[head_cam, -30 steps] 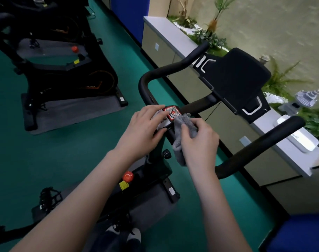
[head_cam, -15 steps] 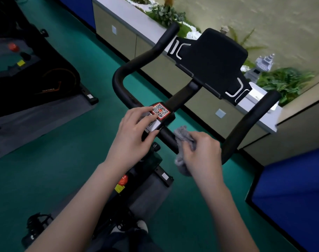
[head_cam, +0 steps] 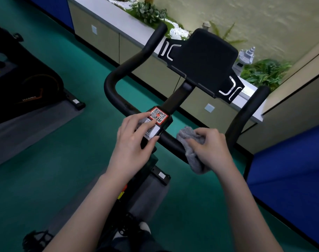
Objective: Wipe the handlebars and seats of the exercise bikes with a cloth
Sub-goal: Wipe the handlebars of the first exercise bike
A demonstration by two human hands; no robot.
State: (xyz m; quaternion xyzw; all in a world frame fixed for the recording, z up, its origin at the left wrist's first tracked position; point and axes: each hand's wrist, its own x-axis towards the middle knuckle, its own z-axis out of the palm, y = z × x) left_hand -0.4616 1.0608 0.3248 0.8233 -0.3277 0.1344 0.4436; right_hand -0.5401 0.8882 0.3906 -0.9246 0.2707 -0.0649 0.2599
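A black exercise bike's handlebar [head_cam: 117,73] curves in a U in front of me, with a black tablet holder [head_cam: 204,59] above its middle. My left hand [head_cam: 135,140] grips the centre clamp, fingers over its white label, just below an orange QR sticker [head_cam: 158,114]. My right hand [head_cam: 211,148] holds a grey cloth [head_cam: 193,160] wrapped over the lower bar, right of the clamp. The seat is out of sight.
A second black bike [head_cam: 31,88] stands on a grey mat at the left. A low cabinet ledge [head_cam: 107,10] with plants and a small stone pagoda [head_cam: 246,55] runs behind the handlebar. A blue panel [head_cam: 289,170] stands at the right. Green carpet covers the floor.
My right hand has slid the cloth to the right along the lower bar, away from the clamp. My left hand stays on the clamp. The view has shifted to the right.
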